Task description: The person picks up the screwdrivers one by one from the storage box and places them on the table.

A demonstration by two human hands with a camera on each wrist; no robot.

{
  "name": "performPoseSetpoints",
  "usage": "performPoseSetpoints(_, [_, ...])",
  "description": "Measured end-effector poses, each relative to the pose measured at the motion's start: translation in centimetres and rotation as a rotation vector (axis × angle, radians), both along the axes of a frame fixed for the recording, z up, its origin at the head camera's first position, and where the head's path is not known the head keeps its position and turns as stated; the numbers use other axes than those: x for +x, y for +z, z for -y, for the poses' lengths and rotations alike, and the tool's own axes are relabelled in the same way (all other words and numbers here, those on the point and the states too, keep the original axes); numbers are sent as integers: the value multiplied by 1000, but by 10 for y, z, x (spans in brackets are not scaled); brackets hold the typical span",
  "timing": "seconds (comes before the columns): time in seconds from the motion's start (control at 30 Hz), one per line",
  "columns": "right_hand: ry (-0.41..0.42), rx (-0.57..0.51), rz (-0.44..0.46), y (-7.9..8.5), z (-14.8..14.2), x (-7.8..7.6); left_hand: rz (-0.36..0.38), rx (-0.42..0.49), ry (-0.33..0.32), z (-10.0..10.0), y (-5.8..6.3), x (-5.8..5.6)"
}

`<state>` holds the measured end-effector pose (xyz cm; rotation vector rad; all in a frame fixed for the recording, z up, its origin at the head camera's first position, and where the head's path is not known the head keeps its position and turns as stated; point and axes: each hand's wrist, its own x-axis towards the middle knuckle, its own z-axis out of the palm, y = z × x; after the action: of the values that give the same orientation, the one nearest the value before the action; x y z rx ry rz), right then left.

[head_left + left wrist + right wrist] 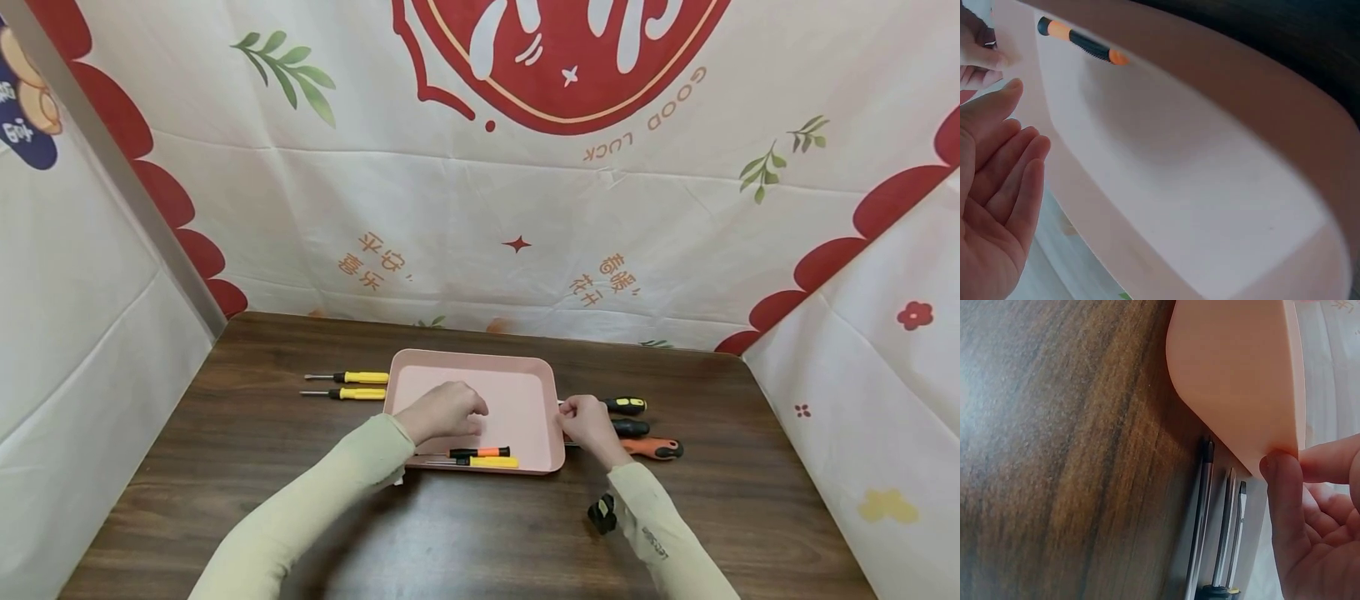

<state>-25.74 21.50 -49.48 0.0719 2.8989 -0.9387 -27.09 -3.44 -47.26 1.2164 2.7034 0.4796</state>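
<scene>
A shallow pink tray (517, 392) sits on the table. My right hand (591, 427) pinches its right rim between thumb and fingers, clearly so in the right wrist view. My left hand (447, 411) hovers over the left part of the tray with loosely bent fingers; its palm faces up and holds nothing in the left wrist view. A small screwdriver with an orange and black handle (491, 452) lies inside along the tray's front side. Beside it, a yellow-handled screwdriver (495, 462) overlaps the front rim in the head view.
Two yellow screwdrivers (365, 377) lie left of the tray, handles toward it. On the right are screwdrivers with a black-and-yellow handle (627, 406), a black handle (632, 428) and an orange handle (652, 448), tips toward the tray. A printed cloth (450, 225) hangs behind the table.
</scene>
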Motion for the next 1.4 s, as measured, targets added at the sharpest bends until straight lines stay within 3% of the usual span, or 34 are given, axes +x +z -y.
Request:
performPoseSetpoints(0.5, [-8,-6,2,1,1,1,74,-31,-9,0,-17,4])
performPoseSetpoints(0.73, [-10,-13,10,2,2,1,123,12,-24,4,-28,2])
performPoseSetpoints(0.9, [-15,-10,11,1,1,1,158,26,-28,5,-29,3])
performPoseSetpoints(1.4, [-5,-5,0,3,2,1,169,29,-29,9,-26,7])
